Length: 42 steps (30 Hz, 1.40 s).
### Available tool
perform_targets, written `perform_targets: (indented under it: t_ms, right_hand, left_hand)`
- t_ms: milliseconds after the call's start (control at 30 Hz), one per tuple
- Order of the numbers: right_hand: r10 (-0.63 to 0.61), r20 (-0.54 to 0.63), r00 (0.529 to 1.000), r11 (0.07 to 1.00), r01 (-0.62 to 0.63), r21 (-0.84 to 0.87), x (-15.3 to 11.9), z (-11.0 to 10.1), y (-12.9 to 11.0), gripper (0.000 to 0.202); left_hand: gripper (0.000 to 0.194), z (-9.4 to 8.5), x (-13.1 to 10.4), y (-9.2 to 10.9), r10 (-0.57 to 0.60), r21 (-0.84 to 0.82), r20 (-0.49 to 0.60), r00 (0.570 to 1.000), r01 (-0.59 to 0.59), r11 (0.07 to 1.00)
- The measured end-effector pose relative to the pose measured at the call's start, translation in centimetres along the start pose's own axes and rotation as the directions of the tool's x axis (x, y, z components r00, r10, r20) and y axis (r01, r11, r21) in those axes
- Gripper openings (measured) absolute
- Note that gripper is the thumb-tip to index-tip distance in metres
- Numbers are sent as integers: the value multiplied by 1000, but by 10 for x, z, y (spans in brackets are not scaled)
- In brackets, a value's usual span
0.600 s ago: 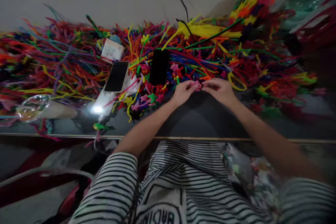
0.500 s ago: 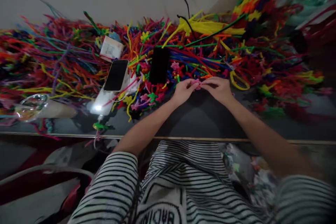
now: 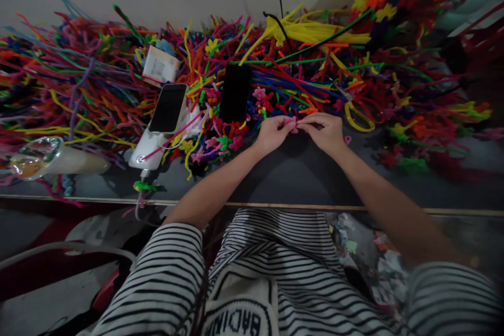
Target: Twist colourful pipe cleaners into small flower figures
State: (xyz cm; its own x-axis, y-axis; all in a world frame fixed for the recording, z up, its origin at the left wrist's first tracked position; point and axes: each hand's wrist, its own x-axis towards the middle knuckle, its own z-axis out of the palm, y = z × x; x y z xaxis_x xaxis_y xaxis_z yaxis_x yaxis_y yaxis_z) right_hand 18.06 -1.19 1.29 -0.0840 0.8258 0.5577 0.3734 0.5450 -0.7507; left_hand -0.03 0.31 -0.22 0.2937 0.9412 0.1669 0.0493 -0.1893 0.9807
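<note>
A small pink pipe-cleaner flower (image 3: 291, 124) is pinched between my two hands, just above the dark table. My left hand (image 3: 273, 134) grips its left side with thumb and forefinger. From the right, the fingertips of my right hand (image 3: 323, 131) are closed on the same pink piece. Just behind the hands lie loose pipe cleaners (image 3: 291, 84) in many colours, with a pink flower (image 3: 259, 93) among them. Yellow-handled scissors (image 3: 359, 118) rest to the right of my right hand.
A black phone (image 3: 235, 93) lies on the pile; another phone (image 3: 169, 108) rests by a white power bank (image 3: 147, 149) with a cable. A lidded plastic cup (image 3: 59, 158) lies on its side at left. The table's front edge (image 3: 283, 206) runs before my lap.
The view has shifted slightly, and the light on the power bank looks dimmer. Both hands stay together on the pink flower, with only small finger movement.
</note>
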Motion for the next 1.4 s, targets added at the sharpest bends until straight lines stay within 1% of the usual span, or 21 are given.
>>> perform_targets:
  t_ms: [133, 300, 400, 467, 567, 633, 667, 733, 767, 833, 900, 967, 1067, 1133, 1233, 1400]
  right_hand:
    - [-3, -7, 1000, 1000, 2, -21, 0, 1, -2, 3]
    - [-31, -27, 999, 999, 30, -27, -1, 2, -3, 7]
    - [-29, -26, 999, 999, 28, -45, -1, 3, -3, 9]
    - [-12, -36, 999, 999, 10, -33, -1, 5, -3, 9]
    - [63, -76, 995, 997, -60, 39, -2, 7, -1, 6]
    - [99, -92, 991, 993, -92, 79, -2, 8, 0, 16]
    - [98, -94, 991, 993, -90, 76, -3, 8, -1, 22]
    - [56, -73, 996, 998, -55, 15, -3, 7, -2, 29]
    - [21, -54, 998, 999, -23, -31, -3, 6, -3, 29]
    - [-48, -24, 999, 993, 45, -111, -3, 5, -6, 23]
    - [-91, -25, 996, 984, 86, -154, -3, 4, -7, 15]
    - [-99, -35, 994, 982, 92, -168, -3, 4, -6, 12]
    - [-80, -3, 997, 981, 78, -179, -3, 3, -4, 14]
    - [-62, 4, 998, 978, 62, -197, -4, 3, -4, 15]
    - [-61, -20, 998, 975, 55, -217, -3, 2, -6, 10]
    - [-93, -68, 993, 971, 76, -225, -2, 1, -8, 11]
  left_hand:
    - [37, 2, 1, -2, 15, 17, -17, 1000, -14, 1000]
    - [39, 2, 2, -3, -50, -20, -15, 999, 50, 999]
    - [39, 3, 3, -3, -61, -45, -19, 998, 60, 997]
    - [39, 4, 3, -3, -63, -71, -24, 998, 61, 996]
    - [36, 5, 4, -2, -50, -140, -62, 997, 41, 989]
    - [35, 5, 4, -1, -26, -186, -101, 994, 7, 982]
    - [35, 5, 4, 0, -18, -203, -119, 993, -7, 979]
    - [35, 5, 4, 2, -22, -217, -141, 990, -10, 976]
    - [35, 5, 4, 3, -35, -215, -142, 989, 4, 977]
    - [33, 4, 3, 4, -67, -209, -132, 989, 38, 977]
    - [33, 4, 3, 4, -82, -204, -100, 992, 60, 977]
    - [33, 4, 3, 4, -85, -191, -78, 993, 68, 979]
    - [35, 4, 3, 3, -86, -160, -71, 994, 73, 984]
    - [37, 3, 3, 4, -66, -145, -47, 997, 58, 988]
    - [40, 2, 3, 5, -32, -126, -12, 999, 30, 992]
    - [43, 2, 3, 4, -29, -124, -37, 999, 24, 992]
